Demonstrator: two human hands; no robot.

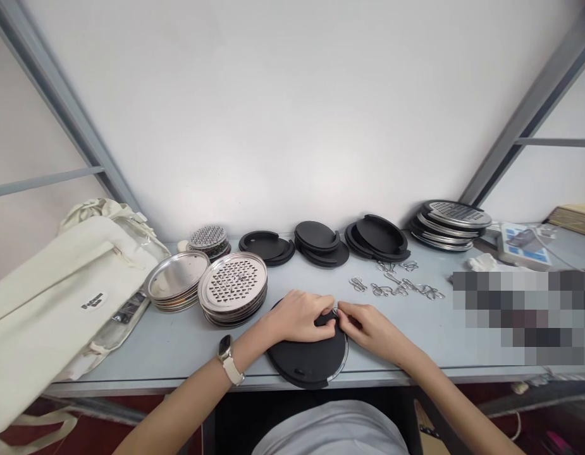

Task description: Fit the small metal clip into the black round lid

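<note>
A black round disc (307,360) with a thin metal rim lies at the table's front edge, right before me. My left hand (299,316) rests on its far edge with fingers curled and pressed down. My right hand (365,323) meets it there, pinching a small metal clip (334,311) at the disc's rim. A watch with a pale strap is on my left wrist. Several loose wire clips (396,285) lie scattered just beyond my right hand.
Stacks of perforated metal plates (233,284) and plain metal plates (176,278) stand at left. Black discs (320,243) line the back wall, more metal plates (451,224) at back right. A cream cloth bag (59,278) covers the left end. The grey table (178,347) ends near me.
</note>
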